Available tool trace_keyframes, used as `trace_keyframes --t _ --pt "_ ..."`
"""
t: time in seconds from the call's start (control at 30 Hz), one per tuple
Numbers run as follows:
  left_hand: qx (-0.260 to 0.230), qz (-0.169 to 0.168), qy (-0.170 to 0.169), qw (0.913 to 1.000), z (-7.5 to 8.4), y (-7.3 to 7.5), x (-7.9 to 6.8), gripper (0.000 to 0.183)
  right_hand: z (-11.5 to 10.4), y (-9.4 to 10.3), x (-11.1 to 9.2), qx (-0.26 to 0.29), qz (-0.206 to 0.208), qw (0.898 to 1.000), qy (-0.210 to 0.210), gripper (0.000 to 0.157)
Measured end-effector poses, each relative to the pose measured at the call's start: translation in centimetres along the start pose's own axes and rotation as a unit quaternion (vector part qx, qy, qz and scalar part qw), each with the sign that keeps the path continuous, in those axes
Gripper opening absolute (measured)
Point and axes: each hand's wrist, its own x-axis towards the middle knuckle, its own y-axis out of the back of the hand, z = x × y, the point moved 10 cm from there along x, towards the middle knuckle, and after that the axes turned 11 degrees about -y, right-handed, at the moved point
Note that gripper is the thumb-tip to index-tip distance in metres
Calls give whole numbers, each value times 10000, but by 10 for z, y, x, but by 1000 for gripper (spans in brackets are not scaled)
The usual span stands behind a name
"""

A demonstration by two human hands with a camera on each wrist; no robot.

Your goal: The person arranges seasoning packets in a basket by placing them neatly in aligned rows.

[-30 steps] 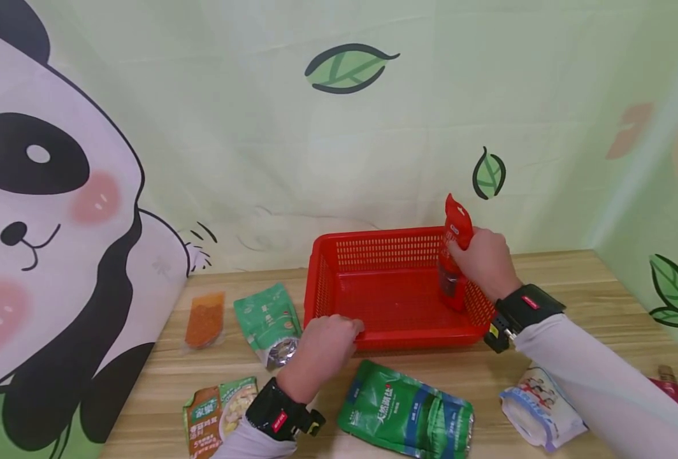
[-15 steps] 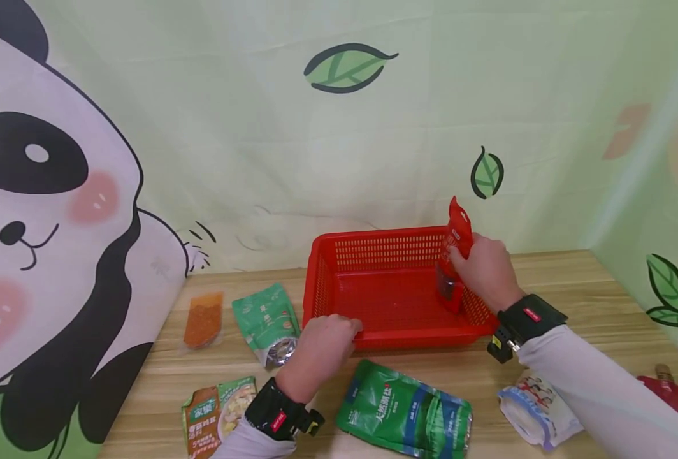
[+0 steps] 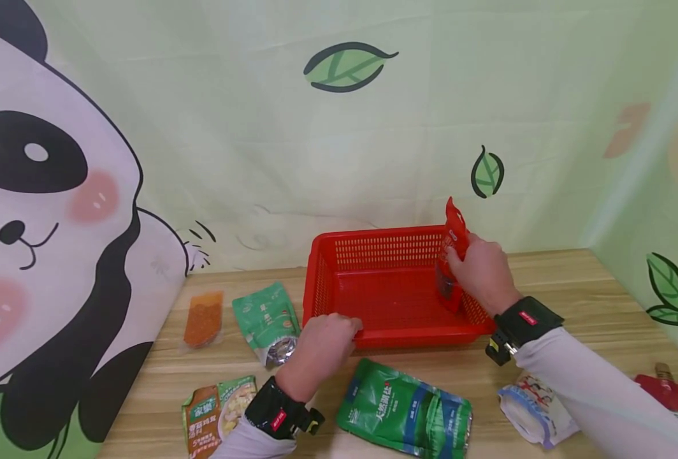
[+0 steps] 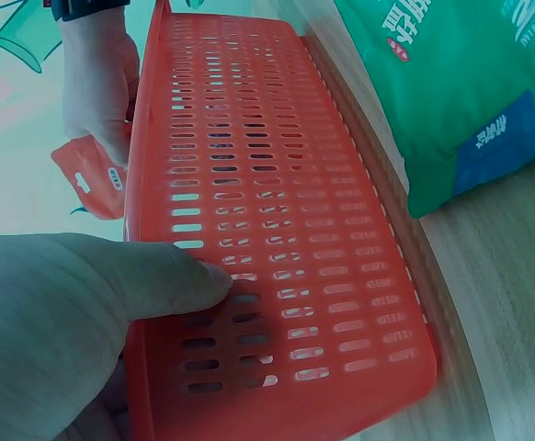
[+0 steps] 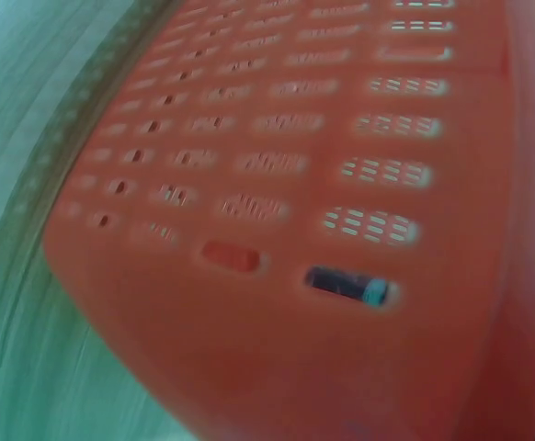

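A red plastic basket (image 3: 396, 338) with slotted walls stands on the wooden table. My left hand (image 3: 322, 350) grips its front rim near the left corner. In the left wrist view the thumb (image 4: 176, 280) presses the outer wall, with the other fingers hidden behind the rim. My right hand (image 3: 485, 271) holds a red pouch (image 3: 450, 255) upright inside the basket's right end, its lower part down by the floor of the basket. The pouch's top (image 4: 93, 175) also shows past the rim in the left wrist view. The right wrist view holds only the basket's outer wall (image 5: 277, 349) and some table.
In front of the basket lies a large green pouch (image 3: 404, 411). To the left are a smaller green pouch (image 3: 267, 319), an orange packet (image 3: 204, 319) and a brown-and-green packet (image 3: 218, 414). A white-and-blue bag (image 3: 536, 408) and a red spouted pouch (image 3: 671, 392) lie at the right.
The red pouch tilts slightly more to the left, and my right hand has shifted slightly with it. My left hand stays on the basket rim.
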Motion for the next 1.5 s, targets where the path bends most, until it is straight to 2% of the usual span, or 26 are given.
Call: trace_keyframes --t 0.67,1.5 --pt "-173 26 42 9998 -2 -1 0 30 4 -2 -5 37 -134 9995 -275 44" --pt "-120 108 13 9999 0 0 0 32 6 0 -10 42 -2 9996 -276 45"
